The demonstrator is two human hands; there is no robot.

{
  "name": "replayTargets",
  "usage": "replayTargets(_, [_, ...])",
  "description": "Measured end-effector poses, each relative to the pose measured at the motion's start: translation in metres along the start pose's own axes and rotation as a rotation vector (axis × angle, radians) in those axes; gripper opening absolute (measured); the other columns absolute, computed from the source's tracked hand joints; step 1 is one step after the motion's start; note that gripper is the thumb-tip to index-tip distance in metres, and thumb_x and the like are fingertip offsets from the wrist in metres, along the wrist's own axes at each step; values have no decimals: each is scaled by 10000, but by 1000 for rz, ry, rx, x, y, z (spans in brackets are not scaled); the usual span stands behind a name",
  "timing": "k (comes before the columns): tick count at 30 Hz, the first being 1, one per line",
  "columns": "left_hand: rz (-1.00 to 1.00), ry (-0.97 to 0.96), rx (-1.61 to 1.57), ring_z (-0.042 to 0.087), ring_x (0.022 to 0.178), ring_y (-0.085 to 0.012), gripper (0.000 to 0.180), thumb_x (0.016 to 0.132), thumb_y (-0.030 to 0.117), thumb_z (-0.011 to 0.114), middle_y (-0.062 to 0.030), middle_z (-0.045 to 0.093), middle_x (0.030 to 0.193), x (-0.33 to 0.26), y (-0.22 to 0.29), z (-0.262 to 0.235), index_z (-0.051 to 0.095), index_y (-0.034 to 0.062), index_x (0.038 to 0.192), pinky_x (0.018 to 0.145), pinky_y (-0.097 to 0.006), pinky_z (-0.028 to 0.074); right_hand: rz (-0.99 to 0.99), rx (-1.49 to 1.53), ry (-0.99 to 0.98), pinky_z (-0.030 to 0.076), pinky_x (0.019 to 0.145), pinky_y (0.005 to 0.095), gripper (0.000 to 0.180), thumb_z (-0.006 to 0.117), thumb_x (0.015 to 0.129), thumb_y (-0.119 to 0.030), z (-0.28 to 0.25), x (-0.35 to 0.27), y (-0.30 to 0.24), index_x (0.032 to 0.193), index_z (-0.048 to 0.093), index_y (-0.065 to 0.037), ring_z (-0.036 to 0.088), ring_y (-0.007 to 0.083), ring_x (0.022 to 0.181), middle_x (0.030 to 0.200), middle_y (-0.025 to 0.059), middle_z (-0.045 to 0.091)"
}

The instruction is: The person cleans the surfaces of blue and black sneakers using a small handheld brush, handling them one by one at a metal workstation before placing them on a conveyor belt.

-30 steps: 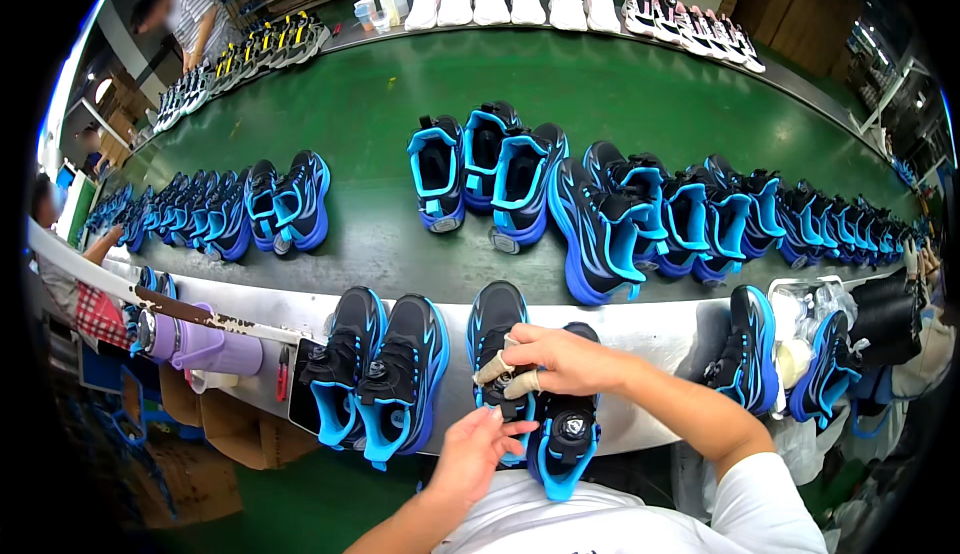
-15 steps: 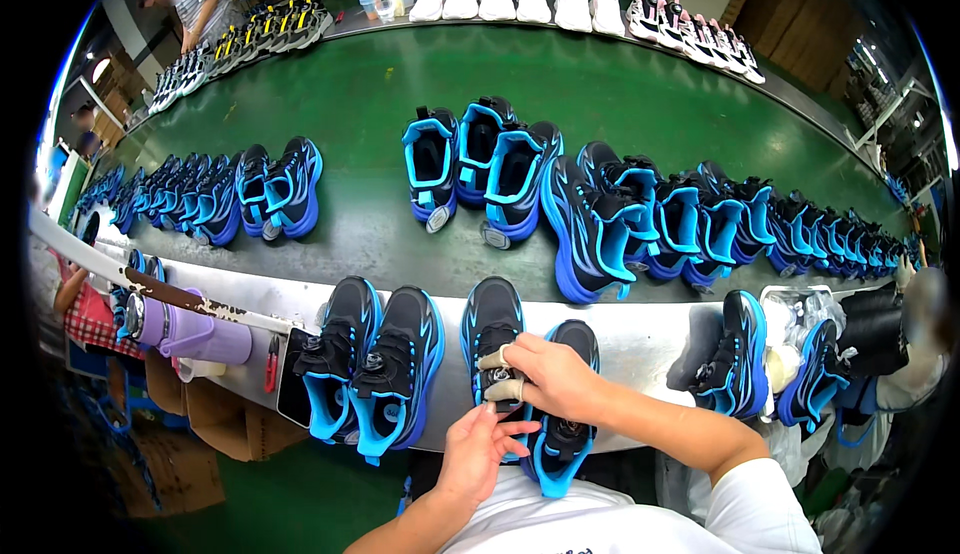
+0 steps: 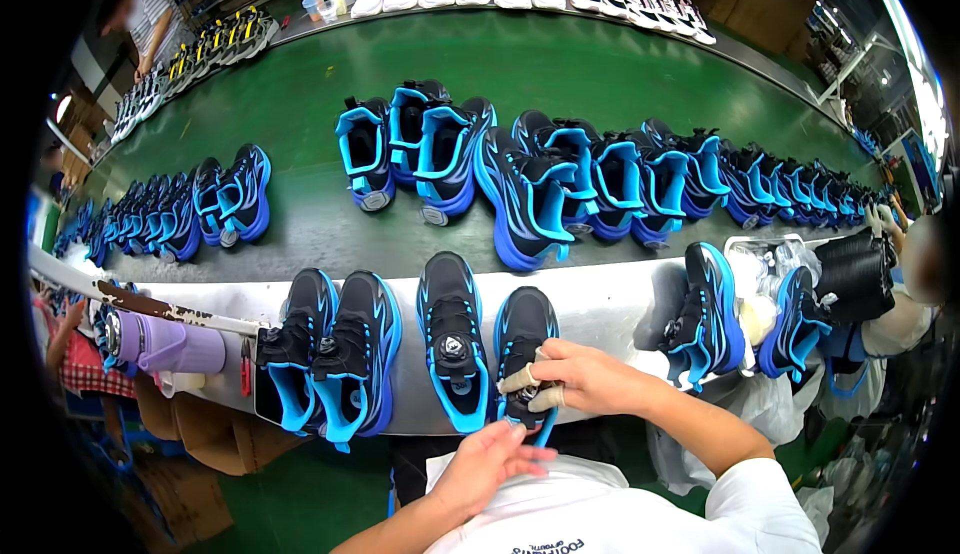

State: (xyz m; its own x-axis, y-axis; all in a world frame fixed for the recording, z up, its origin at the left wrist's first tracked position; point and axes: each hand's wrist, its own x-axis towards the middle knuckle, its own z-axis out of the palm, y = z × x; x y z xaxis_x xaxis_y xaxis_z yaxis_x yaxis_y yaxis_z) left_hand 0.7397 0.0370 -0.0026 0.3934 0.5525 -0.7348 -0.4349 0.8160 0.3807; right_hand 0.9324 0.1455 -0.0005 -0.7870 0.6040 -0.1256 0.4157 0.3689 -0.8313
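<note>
"How do the hands sit?"

"The right hand (image 3: 592,378) bends in from the right, its covered fingertips pinching the black-and-blue shoe (image 3: 521,336) above its opening. The left hand (image 3: 487,470) sits lower left of it, fingers half curled; whether it grips, I can't tell."

"And the shoe?"

"Beneath the right hand's fingertips, on the counter (image 3: 630,312), toe pointing away."
</note>
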Motion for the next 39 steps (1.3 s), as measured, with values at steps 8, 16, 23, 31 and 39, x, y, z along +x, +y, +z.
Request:
replayTargets(8, [130, -33, -86, 625, 1069, -317, 256, 1016, 169, 465, -155, 610, 1119, 8, -20, 6, 535, -53, 1122, 855, -361, 532, -92, -4, 144, 478, 709, 385, 333, 717, 806, -236, 8, -8, 8, 1119, 664, -137, 569, 286, 823, 854, 101, 506])
replayTargets(16, [191, -7, -38, 634, 1052, -306, 264, 1028, 167, 432, -185, 583, 1153, 12, -22, 16, 513, -56, 1146, 844, -382, 549, 160, -79, 461, 483, 680, 333, 352, 754, 780, -206, 44, -17, -10, 1115, 682, -124, 579, 260, 714, 852, 107, 552])
replayTargets(23, [637, 201, 1519, 655, 801, -271, 203, 964, 179, 529, -152, 641, 914, -17, 45, 25, 609, -4, 927, 655, -386, 524, 296, 170, 493, 495, 785, 352, 647, 771, 777, -334, 6, -42, 24, 1326, 529, -92, 593, 255, 899, 1121, 199, 548])
replayTargets(31, [427, 249, 2117, 666, 675, -308, 436, 817, 477, 631, -144, 666, 732, 45, 59, 67, 669, 43, 822, 605, -421, 539, 8, -49, 557, 374, 992, 457, 759, 762, 704, -279, 53, -35, 17, 1388, 480, -110, 452, 364, 1148, 1271, 177, 445])
replayTargets(39, [852, 167, 1929, 620, 735, -308, 326, 773, 311, 714, -140, 613, 821, 51, 48, 57, 605, 18, 866, 611, -388, 498, -15, -2, 559, 367, 1025, 438, 781, 774, 679, -229, 55, -38, 35, 1396, 478, -134, 438, 353, 1195, 1313, 150, 435])
